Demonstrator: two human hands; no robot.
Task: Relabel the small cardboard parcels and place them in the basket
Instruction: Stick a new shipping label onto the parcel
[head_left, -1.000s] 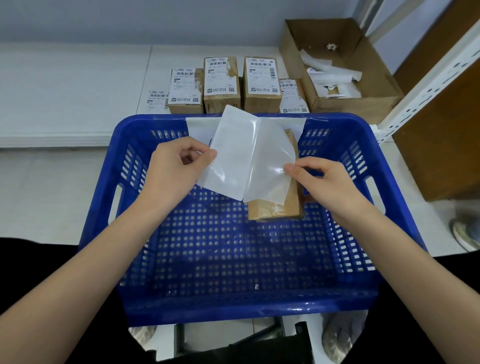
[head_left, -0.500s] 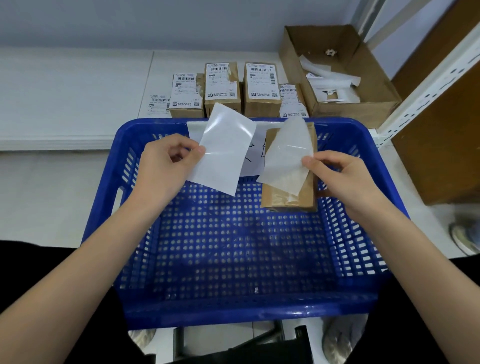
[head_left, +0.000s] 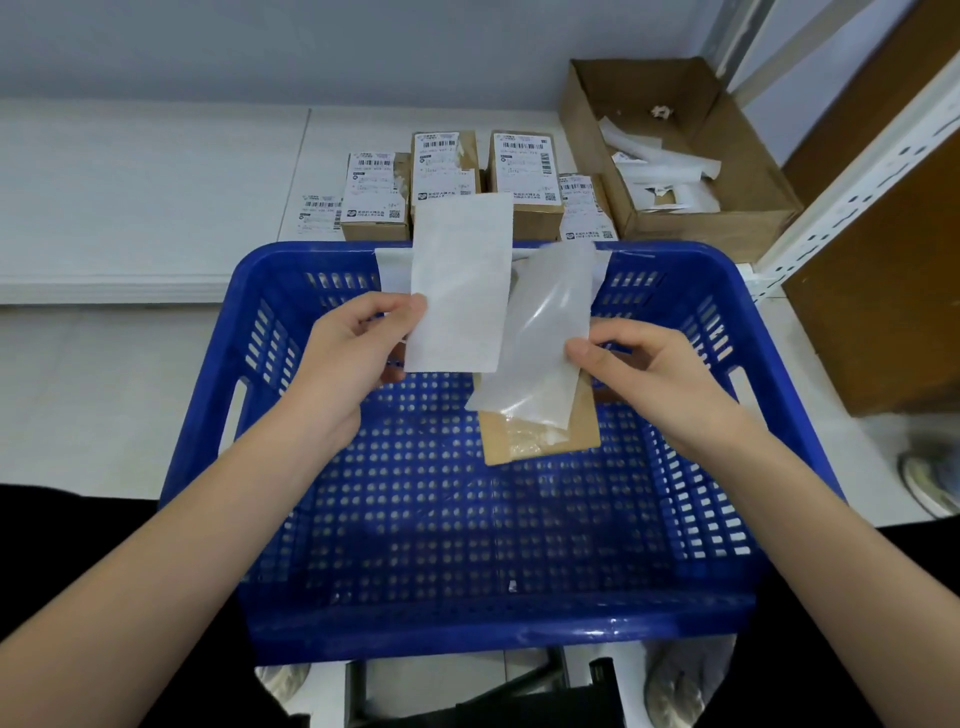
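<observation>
Over the blue plastic basket (head_left: 270, 322) my left hand (head_left: 353, 353) pinches a white label (head_left: 460, 283) by its left edge, held upright with its blank side toward me. My right hand (head_left: 639, 369) pinches a glossy translucent backing sheet (head_left: 540, 343) against a small brown cardboard parcel (head_left: 540, 441), which it holds above the basket floor. The sheet covers most of the parcel's top. Label and backing sheet overlap in view; whether they touch is unclear.
Several small labelled parcels (head_left: 441, 171) stand in a row on the white shelf beyond the basket, with loose labels (head_left: 319, 210) to their left. An open cardboard box (head_left: 727, 208) with discarded backing strips sits at the back right. A white metal rack post (head_left: 857, 166) rises on the right.
The label came fully off its backing and my left hand turned it upright. Both hands then drew closer together, and the parcel tilted with its top away from me.
</observation>
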